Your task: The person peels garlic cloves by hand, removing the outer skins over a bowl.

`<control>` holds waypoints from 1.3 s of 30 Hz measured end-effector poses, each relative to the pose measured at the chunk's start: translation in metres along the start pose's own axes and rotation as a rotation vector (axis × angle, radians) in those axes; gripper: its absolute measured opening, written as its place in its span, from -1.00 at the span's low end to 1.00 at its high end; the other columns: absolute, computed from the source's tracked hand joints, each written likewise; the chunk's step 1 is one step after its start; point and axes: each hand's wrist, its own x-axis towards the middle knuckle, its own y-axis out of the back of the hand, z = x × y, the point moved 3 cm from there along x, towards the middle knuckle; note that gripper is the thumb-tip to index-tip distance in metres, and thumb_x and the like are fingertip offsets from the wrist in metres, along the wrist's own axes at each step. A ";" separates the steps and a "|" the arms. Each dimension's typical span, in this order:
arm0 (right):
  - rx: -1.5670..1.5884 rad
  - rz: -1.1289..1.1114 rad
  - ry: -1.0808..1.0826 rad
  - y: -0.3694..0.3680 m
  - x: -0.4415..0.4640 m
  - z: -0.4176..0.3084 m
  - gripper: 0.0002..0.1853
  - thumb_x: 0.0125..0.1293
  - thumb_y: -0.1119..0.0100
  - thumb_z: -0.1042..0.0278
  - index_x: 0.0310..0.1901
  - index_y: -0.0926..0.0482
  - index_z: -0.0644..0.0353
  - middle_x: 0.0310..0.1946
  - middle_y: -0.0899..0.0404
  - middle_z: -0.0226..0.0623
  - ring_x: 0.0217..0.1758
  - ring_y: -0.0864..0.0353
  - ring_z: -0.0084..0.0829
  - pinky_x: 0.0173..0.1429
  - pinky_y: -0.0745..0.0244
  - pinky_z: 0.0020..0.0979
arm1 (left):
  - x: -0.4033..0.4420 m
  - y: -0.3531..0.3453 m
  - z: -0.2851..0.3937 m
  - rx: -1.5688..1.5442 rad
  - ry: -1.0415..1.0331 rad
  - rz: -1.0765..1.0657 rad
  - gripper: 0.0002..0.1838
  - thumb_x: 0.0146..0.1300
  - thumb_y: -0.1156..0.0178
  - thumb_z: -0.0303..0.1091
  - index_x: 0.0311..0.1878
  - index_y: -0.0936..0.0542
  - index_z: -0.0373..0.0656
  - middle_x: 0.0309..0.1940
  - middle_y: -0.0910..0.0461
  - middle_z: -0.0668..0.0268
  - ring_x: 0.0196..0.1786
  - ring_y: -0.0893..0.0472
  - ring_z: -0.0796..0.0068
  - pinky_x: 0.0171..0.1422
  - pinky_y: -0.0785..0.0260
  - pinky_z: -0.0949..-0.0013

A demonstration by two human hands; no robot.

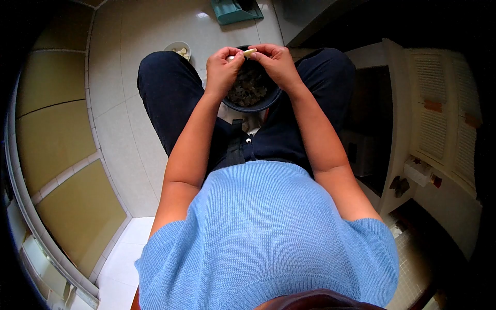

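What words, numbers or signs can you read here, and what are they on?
There are none I can read.
White box on the right: tiny dark marks, too small and blurred to read.
Blue knitted top, dark bucket, small bowl and teal dustpan: no writing that I can see.

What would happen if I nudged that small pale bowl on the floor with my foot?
The small bowl would probably slide easily, since the floor tiles look smooth and shiny. Its small size suggests it's fairly light. The pale pieces lie loose inside, so they might shift or roll about.
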 end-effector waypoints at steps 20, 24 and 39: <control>0.227 -0.027 -0.105 0.001 -0.005 -0.011 -0.73 0.19 -0.21 0.38 -0.07 -0.59 0.26 -0.28 -0.62 -0.39 -0.25 -0.54 -0.65 -0.11 -0.41 -0.65 | -0.004 -0.010 -0.006 -0.462 0.165 -0.079 -0.83 0.27 -0.11 -0.33 -0.23 -0.52 -0.26 -0.44 -0.52 0.42 -0.48 -0.41 0.70 -0.42 -0.26 0.62; 0.196 -0.003 -0.167 -0.001 -0.005 -0.011 -0.72 0.19 -0.22 0.36 -0.07 -0.58 0.27 -0.29 -0.61 -0.40 -0.32 -0.51 -0.69 -0.28 -0.36 -0.69 | -0.003 -0.007 -0.001 -0.192 -0.052 -0.035 -0.82 0.27 -0.11 -0.33 -0.22 -0.51 -0.27 -0.43 -0.53 0.40 -0.45 -0.44 0.70 -0.38 -0.30 0.62; 0.345 -0.025 -0.165 -0.001 -0.004 -0.006 -0.71 0.20 -0.21 0.37 -0.05 -0.56 0.26 -0.41 -0.57 -0.52 -0.61 -0.25 -0.81 -0.60 -0.08 -0.72 | -0.006 -0.010 0.002 -0.555 0.206 -0.104 -0.83 0.28 -0.09 -0.34 -0.15 -0.49 -0.22 -0.39 -0.52 0.41 -0.47 -0.41 0.74 -0.41 -0.26 0.66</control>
